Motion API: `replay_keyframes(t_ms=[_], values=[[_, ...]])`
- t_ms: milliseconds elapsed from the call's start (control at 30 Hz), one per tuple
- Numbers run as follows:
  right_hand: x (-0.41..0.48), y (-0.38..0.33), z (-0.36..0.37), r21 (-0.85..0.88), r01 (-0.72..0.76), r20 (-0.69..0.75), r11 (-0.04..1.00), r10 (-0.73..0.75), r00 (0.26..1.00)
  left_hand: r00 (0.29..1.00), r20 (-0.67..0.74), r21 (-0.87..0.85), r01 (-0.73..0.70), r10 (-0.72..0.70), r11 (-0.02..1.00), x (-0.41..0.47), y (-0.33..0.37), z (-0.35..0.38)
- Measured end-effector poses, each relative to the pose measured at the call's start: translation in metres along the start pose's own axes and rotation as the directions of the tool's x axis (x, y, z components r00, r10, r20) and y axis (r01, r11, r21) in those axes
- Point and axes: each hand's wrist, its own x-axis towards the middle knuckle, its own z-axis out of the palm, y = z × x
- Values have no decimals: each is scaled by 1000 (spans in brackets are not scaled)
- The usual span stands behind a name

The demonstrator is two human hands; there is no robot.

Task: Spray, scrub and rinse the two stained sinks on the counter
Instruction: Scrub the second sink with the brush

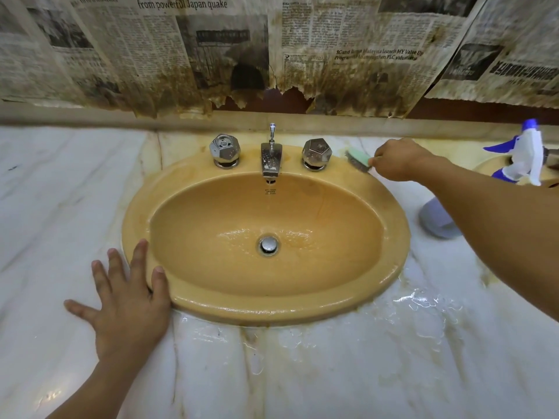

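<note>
**Mustard-yellow sink, scrub step at the back rim**

The sink (136, 213) sits sunk into the middle of the marble counter (332, 373). Its bowl is wet, and water ripples round the drain plug (268, 245). Brownish marks show on the back ledge near the left knob (224, 151) and beside the right knob (316, 154).

The right hand (396, 160) pinches a green-backed scrub pad (358, 158) and holds it down at the rim's back right corner, just beside the right knob. The left hand (130, 300) lies flat with fingers spread, its fingertips on the near left rim, gripping nothing — it looks like a brace.

This reads as scrubbing, with the bowl seemingly ahead of the ledge. The next move likely calls for working the pad along the ledge, round the knob bases and the spout (271, 160), where tight corners need the pad's edge rather than its face.

The second sink (496, 167) shows only as a sliver at the far right — its state cannot be judged. The spray bottle (526, 152) stands by it, and stained newspaper (211, 55) covers the wall.
</note>
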Motion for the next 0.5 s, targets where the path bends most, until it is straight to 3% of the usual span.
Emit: replay_keyframes(t_ms=[67,333,500], values=[[7,-1,9,1,-29,-38,1000,29,999,1000,-1,6,-3,3,1000,0,0,0],[-14,25,8,46,-179,122,983,172,977,1000,-5,8,-4,4,1000,0,0,-1],[-32,3,29,87,-38,-100,996,46,994,1000,1,-10,-5,5,1000,1,2,-2]])
